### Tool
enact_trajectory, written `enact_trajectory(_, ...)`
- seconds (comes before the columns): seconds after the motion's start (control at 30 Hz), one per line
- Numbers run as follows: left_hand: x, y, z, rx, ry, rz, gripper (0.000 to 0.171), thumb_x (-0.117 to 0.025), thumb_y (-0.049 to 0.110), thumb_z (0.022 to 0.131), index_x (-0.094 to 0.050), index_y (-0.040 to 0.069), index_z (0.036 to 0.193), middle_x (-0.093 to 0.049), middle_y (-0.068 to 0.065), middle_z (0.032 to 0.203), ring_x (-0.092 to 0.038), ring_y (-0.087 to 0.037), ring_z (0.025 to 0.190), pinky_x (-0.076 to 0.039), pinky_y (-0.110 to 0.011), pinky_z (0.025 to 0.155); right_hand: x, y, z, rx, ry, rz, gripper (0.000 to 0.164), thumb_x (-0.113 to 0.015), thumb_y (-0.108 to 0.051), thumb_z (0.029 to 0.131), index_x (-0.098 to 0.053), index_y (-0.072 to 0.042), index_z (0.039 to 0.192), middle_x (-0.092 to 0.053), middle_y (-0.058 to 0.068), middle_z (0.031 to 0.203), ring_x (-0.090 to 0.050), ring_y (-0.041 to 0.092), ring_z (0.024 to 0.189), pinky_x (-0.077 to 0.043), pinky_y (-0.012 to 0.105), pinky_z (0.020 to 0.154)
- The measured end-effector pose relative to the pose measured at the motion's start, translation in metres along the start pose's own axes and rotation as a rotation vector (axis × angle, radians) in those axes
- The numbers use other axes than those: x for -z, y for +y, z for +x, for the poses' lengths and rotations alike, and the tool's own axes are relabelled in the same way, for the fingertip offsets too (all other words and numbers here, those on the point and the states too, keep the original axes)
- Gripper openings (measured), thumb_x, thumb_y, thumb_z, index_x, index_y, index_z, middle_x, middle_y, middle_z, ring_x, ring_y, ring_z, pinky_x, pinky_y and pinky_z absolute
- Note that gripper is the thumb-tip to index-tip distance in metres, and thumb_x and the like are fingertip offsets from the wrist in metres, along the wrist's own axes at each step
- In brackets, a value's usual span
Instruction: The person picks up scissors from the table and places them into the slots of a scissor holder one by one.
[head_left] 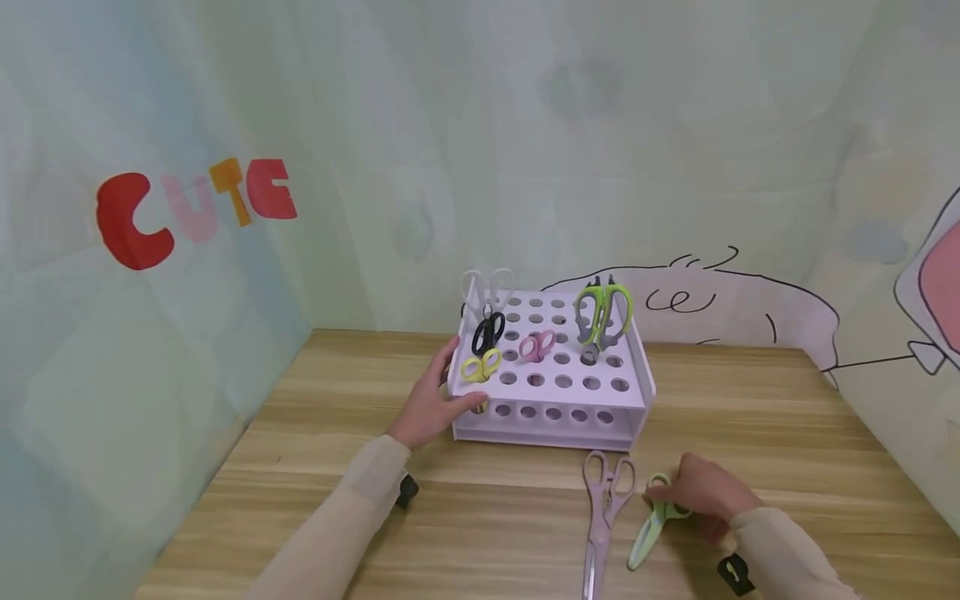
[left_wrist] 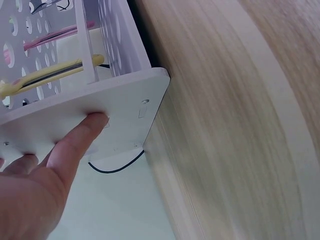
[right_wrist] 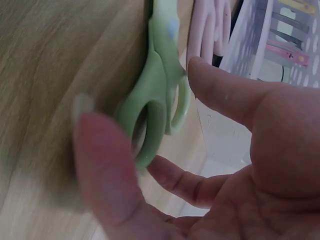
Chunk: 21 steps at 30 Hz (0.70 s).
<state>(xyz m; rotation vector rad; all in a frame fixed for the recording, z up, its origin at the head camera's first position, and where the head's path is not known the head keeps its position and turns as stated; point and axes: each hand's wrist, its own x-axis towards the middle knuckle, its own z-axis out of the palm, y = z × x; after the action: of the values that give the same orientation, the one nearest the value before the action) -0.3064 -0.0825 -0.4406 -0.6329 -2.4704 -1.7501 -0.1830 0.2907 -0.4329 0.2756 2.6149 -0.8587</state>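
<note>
In the head view, my left hand [head_left: 429,410] rests on the left front corner of a white perforated rack [head_left: 547,400]. Its thumb lies along the front edge. The left wrist view shows extended fingers [left_wrist: 80,137] touching the rack's side panel. My right hand [head_left: 711,489] is at the handles of light green scissors [head_left: 654,525] lying on the table. In the right wrist view, its fingers [right_wrist: 107,175] and thumb spread around the green handles without a clear pinch. Pink-mauve scissors [head_left: 600,527] lie just left of them, handles toward the rack.
Standing in the rack's holes are yellow scissors [head_left: 491,365], black scissors [head_left: 488,335], small pink scissors [head_left: 537,347], white-handled scissors [head_left: 491,292] and green-and-grey scissors [head_left: 602,312]. The wooden table [head_left: 300,467] meets a printed cloth backdrop [head_left: 450,167] behind the rack.
</note>
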Motion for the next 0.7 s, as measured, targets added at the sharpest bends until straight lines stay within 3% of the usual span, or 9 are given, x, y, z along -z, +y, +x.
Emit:
enact_trajectory(0.2, -0.0011, 0.0026, 0.0011, 0.005, -0.004, -0.006, 0.097, -0.083, 0.026, 0.082, -0.022, 0.022, 0.158, -0.034, -0.010, 0.156, -0.039, -0.033, 0.137, -0.038, -0.046, 0.108, -0.0039, 0.0010, 0.0027, 0.073, 0.057, 0.000, 0.039, -0.080, -0.023, 0.081, -0.051, 0.002, 0.088, -0.054, 0.011, 0.076, -0.056, 0.024, 0.054, -0.052, 0.033, 0.045)
enact_trajectory(0.37, -0.0025, 0.0030, 0.0009, 0.013, -0.006, 0.005, 0.098, -0.083, 0.028, 0.082, -0.021, 0.022, 0.158, -0.035, -0.009, 0.155, -0.040, -0.029, 0.136, -0.038, -0.044, 0.109, -0.0053, 0.0024, 0.0044, 0.078, 0.079, 0.017, 0.030, -0.081, -0.020, 0.078, -0.059, 0.000, 0.080, -0.057, 0.008, 0.071, -0.050, 0.016, 0.050, -0.049, 0.028, 0.044)
enact_trajectory(0.53, -0.0026, 0.0020, -0.0003, 0.010, 0.002, -0.004, 0.098, -0.083, 0.025, 0.082, -0.021, 0.021, 0.158, -0.035, -0.010, 0.155, -0.040, -0.030, 0.136, -0.037, -0.046, 0.109, -0.0079, 0.0029, 0.0058, 0.094, 0.107, 0.019, 0.026, -0.083, -0.019, 0.075, -0.063, -0.005, 0.067, -0.056, 0.004, 0.059, -0.044, 0.009, 0.042, -0.044, 0.023, 0.041)
enact_trajectory(0.7, -0.0019, 0.0019, -0.0008, 0.000, 0.009, -0.001, 0.098, -0.083, 0.025, 0.083, -0.021, 0.020, 0.158, -0.035, -0.011, 0.155, -0.040, -0.031, 0.137, -0.036, -0.046, 0.110, -0.0075, 0.0025, 0.0074, 0.104, 0.138, 0.033, 0.025, -0.085, -0.017, 0.072, -0.064, -0.005, 0.063, -0.056, 0.002, 0.055, -0.045, 0.010, 0.042, -0.046, 0.025, 0.042)
